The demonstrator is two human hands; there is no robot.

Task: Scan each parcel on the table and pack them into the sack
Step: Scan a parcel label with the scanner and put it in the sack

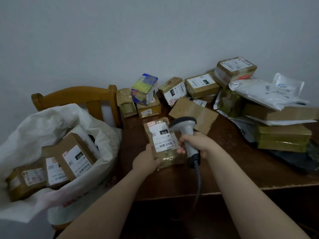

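Right of the white sack [43, 128], the left hand [146, 161] grips a labelled parcel [164, 144] while the right hand [196, 142] clasps the scanner [187, 133] beside it.

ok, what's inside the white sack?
At least three brown labelled parcels show in the open mouth of the white sack, labels up, overlapping. Whatever lies beneath them is covered by them and the sack wall.

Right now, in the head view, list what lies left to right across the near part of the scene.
White sack → left hand → labelled parcel it holds → right hand gripping the scanner → stacked boxes far right.
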